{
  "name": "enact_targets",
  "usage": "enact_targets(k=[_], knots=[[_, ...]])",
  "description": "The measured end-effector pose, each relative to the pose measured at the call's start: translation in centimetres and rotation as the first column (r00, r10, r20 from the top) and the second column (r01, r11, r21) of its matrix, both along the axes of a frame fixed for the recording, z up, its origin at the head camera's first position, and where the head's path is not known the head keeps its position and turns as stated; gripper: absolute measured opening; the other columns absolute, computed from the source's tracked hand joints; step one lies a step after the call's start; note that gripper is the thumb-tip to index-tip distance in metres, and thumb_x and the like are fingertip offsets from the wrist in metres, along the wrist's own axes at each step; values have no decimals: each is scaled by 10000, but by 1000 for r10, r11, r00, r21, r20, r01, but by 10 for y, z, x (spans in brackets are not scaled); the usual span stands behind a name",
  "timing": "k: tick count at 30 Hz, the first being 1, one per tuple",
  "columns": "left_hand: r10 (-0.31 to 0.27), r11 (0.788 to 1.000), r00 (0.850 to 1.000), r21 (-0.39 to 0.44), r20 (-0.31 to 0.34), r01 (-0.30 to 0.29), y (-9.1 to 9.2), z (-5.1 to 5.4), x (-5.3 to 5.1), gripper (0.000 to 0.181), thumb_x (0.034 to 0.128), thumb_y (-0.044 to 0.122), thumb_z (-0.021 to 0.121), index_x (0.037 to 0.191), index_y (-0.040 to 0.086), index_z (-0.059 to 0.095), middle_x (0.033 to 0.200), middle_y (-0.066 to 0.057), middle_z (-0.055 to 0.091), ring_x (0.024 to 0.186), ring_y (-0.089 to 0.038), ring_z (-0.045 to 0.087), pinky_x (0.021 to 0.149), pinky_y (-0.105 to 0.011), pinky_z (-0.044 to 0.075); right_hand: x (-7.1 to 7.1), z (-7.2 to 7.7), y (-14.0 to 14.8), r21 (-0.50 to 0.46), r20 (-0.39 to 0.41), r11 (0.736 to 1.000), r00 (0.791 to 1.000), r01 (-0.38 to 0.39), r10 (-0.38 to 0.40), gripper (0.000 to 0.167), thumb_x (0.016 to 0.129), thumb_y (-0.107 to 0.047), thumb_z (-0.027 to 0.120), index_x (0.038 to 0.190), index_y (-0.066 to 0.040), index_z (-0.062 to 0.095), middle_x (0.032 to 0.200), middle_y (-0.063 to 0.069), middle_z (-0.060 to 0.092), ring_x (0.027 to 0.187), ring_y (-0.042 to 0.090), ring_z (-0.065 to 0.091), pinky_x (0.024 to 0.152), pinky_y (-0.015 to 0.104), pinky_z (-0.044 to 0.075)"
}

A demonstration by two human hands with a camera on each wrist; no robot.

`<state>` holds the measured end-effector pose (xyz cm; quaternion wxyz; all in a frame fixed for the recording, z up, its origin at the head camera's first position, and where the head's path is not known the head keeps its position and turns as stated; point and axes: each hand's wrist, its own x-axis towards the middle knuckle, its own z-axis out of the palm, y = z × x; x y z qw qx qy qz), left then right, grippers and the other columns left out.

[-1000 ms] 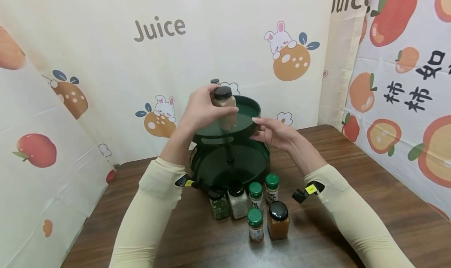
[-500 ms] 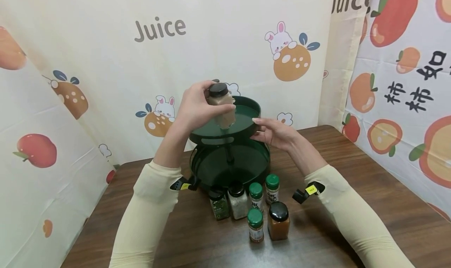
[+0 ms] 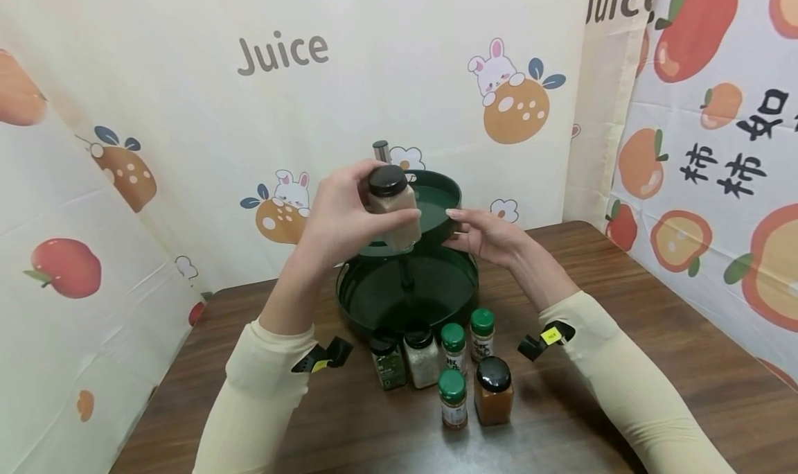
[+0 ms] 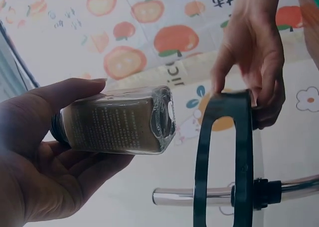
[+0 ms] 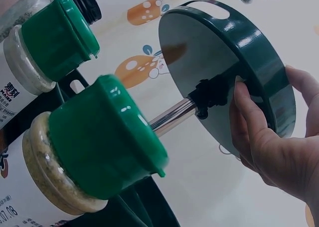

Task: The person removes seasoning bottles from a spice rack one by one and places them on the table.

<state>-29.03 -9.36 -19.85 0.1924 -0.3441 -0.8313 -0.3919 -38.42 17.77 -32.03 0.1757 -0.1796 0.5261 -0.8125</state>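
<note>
My left hand [image 3: 339, 214] holds a clear spice jar [image 3: 399, 221] of beige powder with a black lid, thumb on one side and fingers on the other. In the head view the jar is slightly tilted, in front of the upper round tray [image 3: 439, 200] of a dark green two-tier rack. The left wrist view shows a gap between the jar's base [image 4: 163, 115] and that tray. My right hand [image 3: 489, 237] pinches the upper tray's right rim, thumb and fingers on opposite faces in the right wrist view [image 5: 279, 152]. The lower tray [image 3: 374, 290] stands beneath it on the table.
Before the rack stand a jar of green flakes [image 3: 389, 366], a jar of white grains [image 3: 422, 362], an orange-brown powder jar [image 3: 494, 394] and several green-capped shakers [image 3: 452, 398]. A metal pole [image 3: 382, 151] rises behind the upper tray. Printed curtains [image 3: 399, 65] surround the wooden table [image 3: 349, 425].
The left hand with the jar first shifts left and slightly up, then comes down and nearer to me, uncovering the pole's top. My right hand and the trays stay put.
</note>
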Motion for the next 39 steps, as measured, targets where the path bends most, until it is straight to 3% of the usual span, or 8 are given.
enact_targets(k=[6,16,28,33,39], knots=[[-13,1000,1000,-24,-7,13,3,-6,20,513,832,244,934,1257,88,693,1036,-12,718,837,-168,670,726,-378,571,3,-1,3,-11,5,1000,1000,-15,15,407,1111,-151,539,1470,25,461,1259,156,637,1066,212,749,982,375,566],[50,998,999,-32,13,-49,6,-20,49,519,822,285,942,1257,144,696,1038,21,718,792,-172,650,662,-382,556,9,1,6,-3,1,999,999,-38,38,410,1114,-158,541,1473,20,455,1234,146,649,1079,214,738,988,368,567],[25,1000,998,-2,63,-25,7,-39,84,507,816,234,947,1254,175,699,1013,53,706,755,-151,643,638,-347,565,14,3,11,4,7,999,998,-54,54,417,1107,-163,559,1467,20,458,1231,151,646,1046,209,748,972,358,573],[21,1000,997,-6,76,-21,8,-46,95,510,807,219,953,1248,172,702,1010,58,716,765,-130,662,660,-335,583,17,3,13,-10,8,998,998,-65,65,433,1113,-152,547,1477,57,437,1176,142,670,1016,205,754,954,352,582],[10,1000,996,9,85,-10,11,-50,104,507,804,198,955,1243,184,702,1020,54,723,770,-118,679,671,-334,594,21,2,16,-13,8,997,997,-80,80,358,1110,-156,551,1416,20,494,1181,138,670,1019,201,752,952,347,584]])
